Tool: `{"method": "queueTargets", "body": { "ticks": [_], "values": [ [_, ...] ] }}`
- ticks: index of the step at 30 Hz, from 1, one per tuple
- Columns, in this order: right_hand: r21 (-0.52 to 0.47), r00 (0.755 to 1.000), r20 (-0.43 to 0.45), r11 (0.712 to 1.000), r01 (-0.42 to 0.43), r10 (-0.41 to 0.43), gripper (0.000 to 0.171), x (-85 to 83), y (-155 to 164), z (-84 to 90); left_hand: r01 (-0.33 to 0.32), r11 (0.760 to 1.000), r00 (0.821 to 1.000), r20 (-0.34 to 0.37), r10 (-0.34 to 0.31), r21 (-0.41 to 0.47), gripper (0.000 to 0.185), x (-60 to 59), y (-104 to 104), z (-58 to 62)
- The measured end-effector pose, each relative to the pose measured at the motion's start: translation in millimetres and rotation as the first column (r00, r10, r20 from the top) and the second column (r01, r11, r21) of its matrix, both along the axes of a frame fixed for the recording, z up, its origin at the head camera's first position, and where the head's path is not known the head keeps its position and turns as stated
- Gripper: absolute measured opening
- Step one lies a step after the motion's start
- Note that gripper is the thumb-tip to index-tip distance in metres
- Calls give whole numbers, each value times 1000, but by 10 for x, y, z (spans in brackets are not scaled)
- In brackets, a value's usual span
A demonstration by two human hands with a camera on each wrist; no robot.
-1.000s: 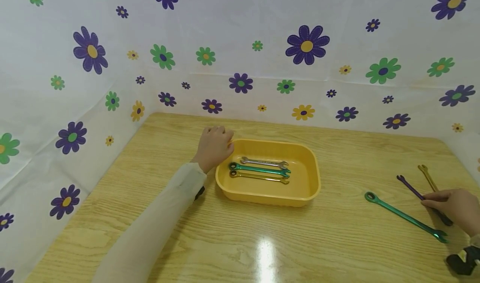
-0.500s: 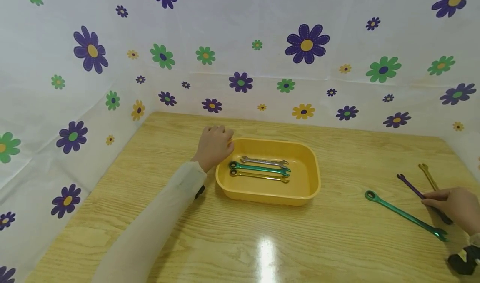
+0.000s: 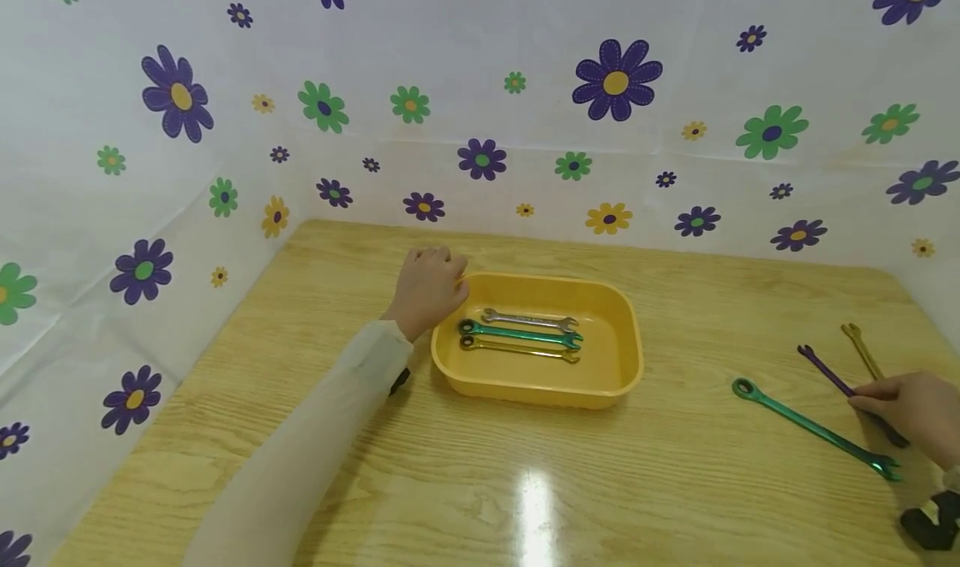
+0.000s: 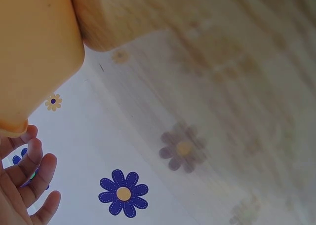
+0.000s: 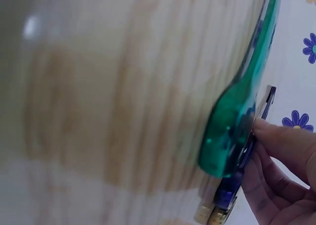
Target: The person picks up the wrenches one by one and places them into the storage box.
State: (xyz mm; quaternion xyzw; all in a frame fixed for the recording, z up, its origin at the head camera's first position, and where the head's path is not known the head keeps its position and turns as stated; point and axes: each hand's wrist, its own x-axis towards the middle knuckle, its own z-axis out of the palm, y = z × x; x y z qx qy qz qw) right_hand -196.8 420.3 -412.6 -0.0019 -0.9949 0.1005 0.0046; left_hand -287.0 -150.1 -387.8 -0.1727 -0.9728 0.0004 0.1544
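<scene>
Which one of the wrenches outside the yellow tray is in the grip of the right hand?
The purple wrench, between the large green wrench and the gold wrench outside the tray; it is the only purple one here.

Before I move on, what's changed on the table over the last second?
Nothing has visibly moved, been taken or released; only the head view shifted slightly. The left hand stays at the left end of the yellow tray, the right hand still pinches the purple wrench, and the large green wrench lies as before.
</scene>
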Motion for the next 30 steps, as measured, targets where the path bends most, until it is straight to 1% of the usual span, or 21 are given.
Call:
{"method": "queueTargets", "body": {
  "ticks": [4, 9, 11, 14, 18, 21, 23, 25, 28, 29, 30],
  "values": [
    [-72, 1000, 4, 997, 27, -27, 25, -4, 35, -21, 6, 1000, 1000, -8, -6, 6, 17, -21, -3, -4],
    [-134, 999, 5, 990, 51, -50, 25, 1, 75, -82, 0, 1000, 1000, 13, 0, 12, 17, -3, 3, 16],
    [-171, 997, 22, 983, 72, -69, 29, 12, 99, -100, 3, 1000, 1000, 19, -3, 18, 16, 4, 7, 22],
    [-216, 996, 22, 972, 94, -91, 33, 25, 134, -118, 10, 1000, 1000, 18, -10, 29, 15, 15, 8, 20],
    [-245, 997, -10, 967, 75, -80, 35, 42, 143, -118, 10, 1000, 1000, 10, -10, 29, 14, 20, 7, 15],
    [-254, 998, -27, 966, 49, -58, 36, 41, 127, -86, 5, 1000, 1000, 9, -5, 22, 15, 22, 7, 15],
    [-268, 998, -27, 962, 47, -56, 36, 32, 119, -55, 2, 1000, 1000, 10, -2, 20, 15, 22, 7, 17],
    [-284, 998, -32, 958, 46, -58, 32, 23, 118, -34, 1, 1000, 1000, 11, -1, 19, 15, 20, 7, 19],
    [-349, 997, -60, 937, 30, -55, 14, 13, 124, -17, -1, 1000, 1000, 10, 0, 17, 15, 20, 6, 22],
    [-373, 995, -84, 928, 12, -47, 12, 14, 125, -16, 0, 1000, 1000, 9, 0, 19, 15, 22, 7, 25],
    [-408, 993, -112, 913, -10, -39, 18, 9, 126, -18, 0, 1000, 1000, 9, 0, 20, 15, 23, 6, 26]
  ]
}}
